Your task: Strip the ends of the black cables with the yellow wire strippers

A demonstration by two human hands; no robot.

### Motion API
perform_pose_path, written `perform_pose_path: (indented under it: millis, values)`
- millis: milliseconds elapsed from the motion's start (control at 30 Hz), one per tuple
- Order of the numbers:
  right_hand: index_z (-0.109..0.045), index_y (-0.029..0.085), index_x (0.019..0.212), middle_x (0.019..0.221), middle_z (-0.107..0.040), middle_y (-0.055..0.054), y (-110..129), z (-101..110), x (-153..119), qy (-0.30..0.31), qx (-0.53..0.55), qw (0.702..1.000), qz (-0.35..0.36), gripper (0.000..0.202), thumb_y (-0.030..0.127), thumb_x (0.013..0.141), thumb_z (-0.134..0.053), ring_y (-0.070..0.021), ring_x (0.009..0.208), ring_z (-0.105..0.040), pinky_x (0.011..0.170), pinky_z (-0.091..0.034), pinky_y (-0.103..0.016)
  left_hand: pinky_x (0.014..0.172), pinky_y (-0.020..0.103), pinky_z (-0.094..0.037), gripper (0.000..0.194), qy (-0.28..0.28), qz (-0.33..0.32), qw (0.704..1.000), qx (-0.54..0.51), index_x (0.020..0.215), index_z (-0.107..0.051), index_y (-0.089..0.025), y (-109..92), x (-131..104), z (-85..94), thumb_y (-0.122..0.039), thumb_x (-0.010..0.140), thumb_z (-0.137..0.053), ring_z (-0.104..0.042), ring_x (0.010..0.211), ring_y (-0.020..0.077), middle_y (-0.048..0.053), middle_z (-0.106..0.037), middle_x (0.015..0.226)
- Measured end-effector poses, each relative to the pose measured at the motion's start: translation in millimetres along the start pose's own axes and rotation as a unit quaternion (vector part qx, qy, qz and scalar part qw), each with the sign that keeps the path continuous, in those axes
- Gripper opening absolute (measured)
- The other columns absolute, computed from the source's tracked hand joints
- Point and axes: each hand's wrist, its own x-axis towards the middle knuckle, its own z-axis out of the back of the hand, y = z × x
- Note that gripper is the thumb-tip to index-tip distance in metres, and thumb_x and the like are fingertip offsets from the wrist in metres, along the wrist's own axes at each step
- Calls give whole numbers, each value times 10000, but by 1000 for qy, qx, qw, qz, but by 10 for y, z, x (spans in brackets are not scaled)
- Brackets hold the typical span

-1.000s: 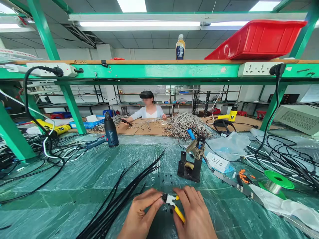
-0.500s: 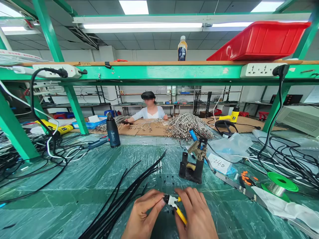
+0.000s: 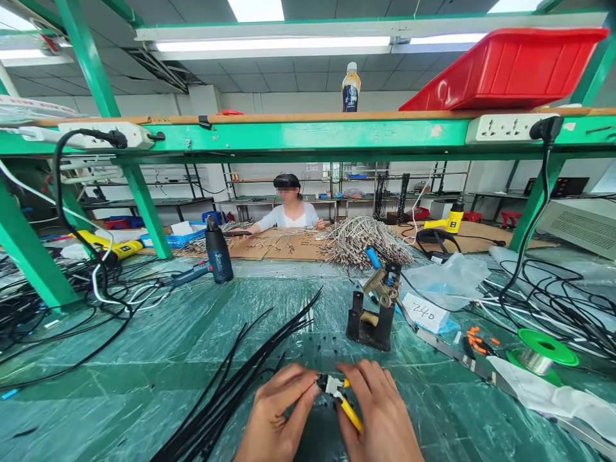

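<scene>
My right hand [image 3: 380, 407] is closed around the yellow-handled pliers [image 3: 350, 414], whose jaws point left. At the jaws, my left hand [image 3: 283, 410] pinches with thumb and fingertips. Whatever lies in that pinch is too small and hidden to make out. A bundle of long black cables [image 3: 240, 375] runs across the mat just left of my left hand. Tiny dark bits lie on the mat beyond the fingers. A black soldering iron stand [image 3: 369, 330] with brass wool stands ahead of my right hand.
Ahead left stands a dark heat gun [image 3: 219, 253]. On the right lie a solder spool [image 3: 541, 356], a white label [image 3: 423, 313] and tangled black cords [image 3: 558, 301]. Across the bench a person [image 3: 291, 212] sits beside a heap of grey cables [image 3: 363, 240]. A green shelf beam [image 3: 308, 136] crosses above.
The view has shifted slightly. Both hands and the pliers keep almost the same pose. Across the bench, the person's hand and the dark tool near it have moved a little.
</scene>
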Motion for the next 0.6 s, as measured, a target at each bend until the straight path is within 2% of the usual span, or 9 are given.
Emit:
perform_pose_path:
  millis: [267,600]
  values:
    - [-456,269,1204,1025,-560,-72,-76,-82,-28,0,-60,998,31,495,128,741,-556,-284,933,-568,802,-487,-470,624,224,-425,200,-19,-18,999,21,854,-661,-145,-5,-52,-43,-169,926,-475,-551,674,141,42,-601,722]
    - [-458,265,1169,999,-558,-59,-65,-87,-17,12,-32,999,32,454,106,752,-540,-265,928,-573,808,-500,-459,644,228,-417,206,-10,1,1000,-2,875,-659,-157,-29,-51,-25,-175,934,-463,-553,697,143,43,-607,747]
